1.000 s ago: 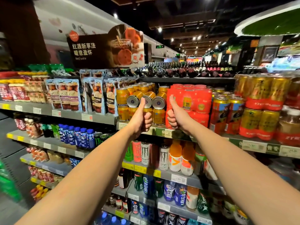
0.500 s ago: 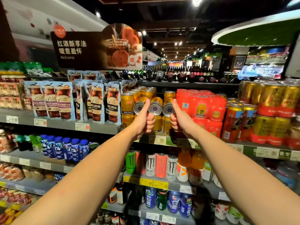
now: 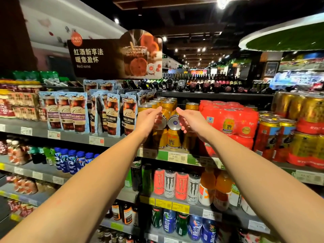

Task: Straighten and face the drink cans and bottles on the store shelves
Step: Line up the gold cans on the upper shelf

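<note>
Gold cans [image 3: 172,137] fill the middle of the frame, stacked on the shelf [image 3: 177,156] with its green price strip. Between the upright layers, two tipped cans [image 3: 174,122] lie on their sides, silver ends facing out. Those look like the ones to fix.

Both arms reach up from the lower corners toward that spot. The left hand [image 3: 147,121] sits just left of the tipped cans, fingers loose and spread, the tips touching or nearly touching the nearer silver end. The right hand [image 3: 190,121] sits just right of them, fingers likewise relaxed and slightly curved, grasping nothing that I can see. Whether either hand presses on a can is hard to tell.

To do this step well, it seems best to take one lying can at a time, steadying the cans stacked above with the other hand so the pile does not slide. Each can should then be stood upright with its label turned forward. The red shrink-wrapped packs [image 3: 228,120] just to the right leave little room, so a sideways knock is a risk.

Half a second ago both hands were fists with thumbs raised in front of these cans. Now the fists are undone and the hands flank the tipped pair.
</note>
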